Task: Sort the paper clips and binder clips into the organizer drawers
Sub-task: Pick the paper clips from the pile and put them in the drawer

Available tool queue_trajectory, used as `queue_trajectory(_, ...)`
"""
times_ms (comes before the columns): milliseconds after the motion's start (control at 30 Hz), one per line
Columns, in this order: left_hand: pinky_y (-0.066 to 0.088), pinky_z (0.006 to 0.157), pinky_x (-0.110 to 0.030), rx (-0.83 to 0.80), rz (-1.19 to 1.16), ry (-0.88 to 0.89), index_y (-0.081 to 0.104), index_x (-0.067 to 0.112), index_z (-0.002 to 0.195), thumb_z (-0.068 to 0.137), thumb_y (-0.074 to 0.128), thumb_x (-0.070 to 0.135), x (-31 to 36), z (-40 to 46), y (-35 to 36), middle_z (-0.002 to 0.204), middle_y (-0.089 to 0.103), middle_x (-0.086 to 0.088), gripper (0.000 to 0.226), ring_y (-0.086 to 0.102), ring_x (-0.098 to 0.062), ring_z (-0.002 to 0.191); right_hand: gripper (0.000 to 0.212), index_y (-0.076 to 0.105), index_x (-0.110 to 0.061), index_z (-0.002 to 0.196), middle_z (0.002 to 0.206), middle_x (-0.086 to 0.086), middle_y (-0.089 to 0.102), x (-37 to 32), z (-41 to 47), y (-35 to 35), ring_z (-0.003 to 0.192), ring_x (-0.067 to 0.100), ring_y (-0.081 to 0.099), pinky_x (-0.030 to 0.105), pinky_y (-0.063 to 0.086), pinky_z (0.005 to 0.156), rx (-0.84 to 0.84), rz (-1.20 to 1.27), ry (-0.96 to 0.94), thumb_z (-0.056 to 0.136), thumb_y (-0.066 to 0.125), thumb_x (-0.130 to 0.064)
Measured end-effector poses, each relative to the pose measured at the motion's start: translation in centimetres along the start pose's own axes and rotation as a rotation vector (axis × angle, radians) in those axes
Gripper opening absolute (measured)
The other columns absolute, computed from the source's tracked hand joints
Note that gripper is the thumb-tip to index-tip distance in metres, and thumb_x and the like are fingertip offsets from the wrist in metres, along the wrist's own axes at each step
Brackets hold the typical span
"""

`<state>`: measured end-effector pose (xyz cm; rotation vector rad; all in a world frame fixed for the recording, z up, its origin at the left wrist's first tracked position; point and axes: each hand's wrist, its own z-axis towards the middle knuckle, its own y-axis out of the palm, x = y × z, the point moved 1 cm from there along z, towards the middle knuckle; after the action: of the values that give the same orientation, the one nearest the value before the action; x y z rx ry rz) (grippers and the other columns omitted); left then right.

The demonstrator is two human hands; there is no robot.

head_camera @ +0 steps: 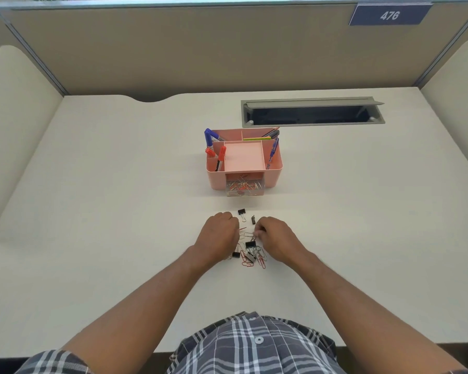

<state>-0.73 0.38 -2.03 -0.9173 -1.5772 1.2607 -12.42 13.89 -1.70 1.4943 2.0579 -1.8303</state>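
Picking from clip pile (250,252) on worktop (119,211): our right hand (277,238) pinches silver paper clip (248,235), left hand (219,236) curled, contents unclear. Risk: tangled clips lift together, binder clip lands in paper-clip drawer (244,188) of organizer (243,157).

White desk (119,211) carries pink organizer (274,171), scattered clips (250,253).
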Motion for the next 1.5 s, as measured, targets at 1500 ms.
queue_trajectory(1500,0.05,0.061,-0.033,0.356,-0.371,-0.188,0.063,0.013,0.087,0.092,0.054,0.013,0.2,2.9,-7.8,0.084,0.063,-0.002,0.01,0.057,-0.02,0.073,0.016,0.07,-0.009,0.094,0.087,0.006,0.069,-5.5,2.9,-7.1,0.081,0.023,0.062,0.04,0.054,0.072,0.42,0.172,-0.24,0.092,0.053,-0.008)
